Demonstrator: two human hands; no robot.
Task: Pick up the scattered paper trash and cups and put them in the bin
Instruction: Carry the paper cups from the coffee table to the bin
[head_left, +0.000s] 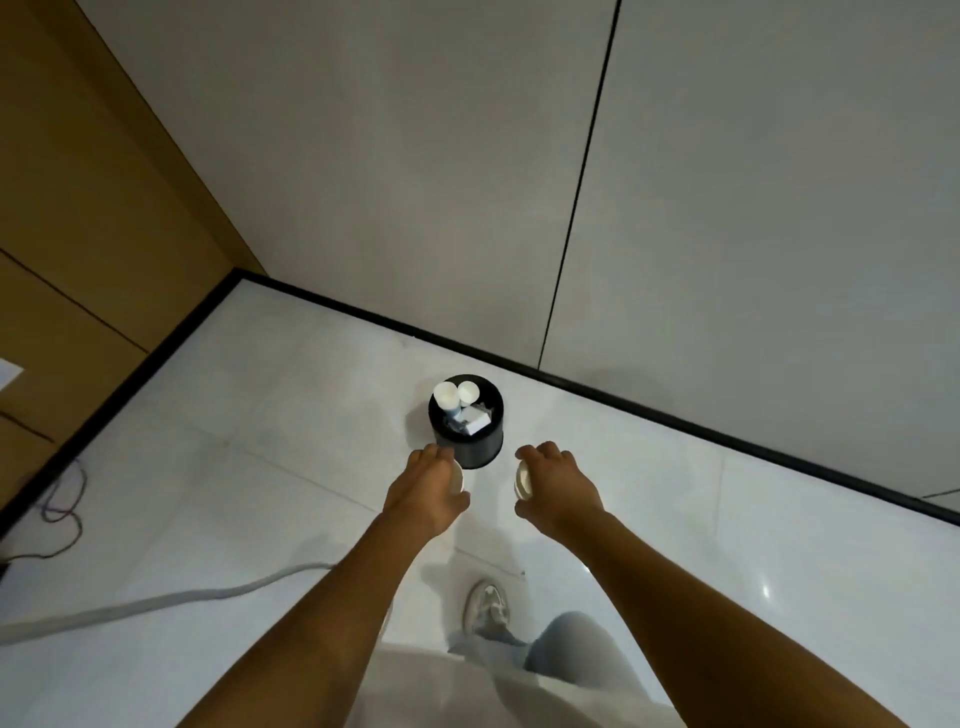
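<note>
Head view is showing the left hand (423, 491) curling around a white paper cup (457, 477) and the right hand (558, 486) gripping another white paper cup (523, 482). Just beyond and between both hands, a round black plastic bin (470, 447) is standing on the pale tiled floor (727, 519), holding two white cups (456, 395) and crumpled paper (475, 420).

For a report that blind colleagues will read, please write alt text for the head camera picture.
A person reaches both arms toward a small black bin on a white tiled floor, the left hand and the right hand each holding a white paper cup. The bin already holds two cups and crumpled paper. It stands near a grey wall.
</note>
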